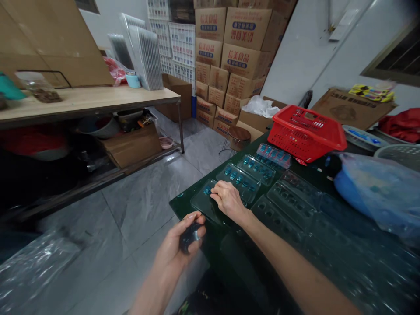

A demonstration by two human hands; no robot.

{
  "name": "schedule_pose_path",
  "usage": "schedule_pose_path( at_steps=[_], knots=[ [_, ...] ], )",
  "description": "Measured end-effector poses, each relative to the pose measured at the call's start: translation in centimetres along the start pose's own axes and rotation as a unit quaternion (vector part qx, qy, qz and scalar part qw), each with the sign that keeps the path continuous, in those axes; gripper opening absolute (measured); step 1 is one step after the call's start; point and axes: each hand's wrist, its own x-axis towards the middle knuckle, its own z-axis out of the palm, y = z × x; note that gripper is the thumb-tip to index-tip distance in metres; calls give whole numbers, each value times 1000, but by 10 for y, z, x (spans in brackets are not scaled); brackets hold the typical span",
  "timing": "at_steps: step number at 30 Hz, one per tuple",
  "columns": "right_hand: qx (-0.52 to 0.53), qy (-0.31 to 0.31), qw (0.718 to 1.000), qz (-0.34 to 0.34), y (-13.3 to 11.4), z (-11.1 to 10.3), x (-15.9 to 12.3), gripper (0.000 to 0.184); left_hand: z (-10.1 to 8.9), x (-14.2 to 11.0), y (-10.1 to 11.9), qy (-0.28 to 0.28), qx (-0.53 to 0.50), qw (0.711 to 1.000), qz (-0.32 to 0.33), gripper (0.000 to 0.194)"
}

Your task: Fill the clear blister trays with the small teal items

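My left hand is closed around a handful of small dark blue pieces, held off the corner of the dark green table. My right hand rests knuckles-up on a clear plastic blister tray at the table's near-left corner, its fingers curled down onto the tray's pockets; what they pinch is hidden. Further back lie more clear trays whose pockets hold blue pieces. Empty clear trays lie to the right of my right arm.
A red plastic basket stands at the table's back. A blue plastic bag bulges at the right. Cardboard boxes are stacked against the far wall. A wooden workbench stands left, across a grey tiled floor.
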Motion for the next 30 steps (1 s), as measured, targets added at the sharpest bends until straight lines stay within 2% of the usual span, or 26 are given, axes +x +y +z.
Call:
schedule_pose_path(
  at_steps=[3,6,8,13,20,25,30],
  knots=[
    [6,-7,1000,-9,4,-2,-2,15,1,0,1,-2,-5,1000,2,10],
    [16,-27,999,-22,11,-11,-1,31,2,-1,0,-3,-2,1000,4,9],
    [20,-44,998,-32,16,-19,0,35,2,-1,-2,7,3,1000,7,10],
    [2,-76,996,-41,18,-32,7,23,4,2,-5,31,21,999,17,20],
    [-19,-117,991,-63,8,-33,16,26,7,4,-5,31,63,997,16,31],
    [-17,-119,991,-64,10,-31,15,17,8,5,-6,35,87,996,5,36],
    [-3,-105,993,-55,12,-25,13,18,9,8,-7,47,92,995,8,32]
  ],
)
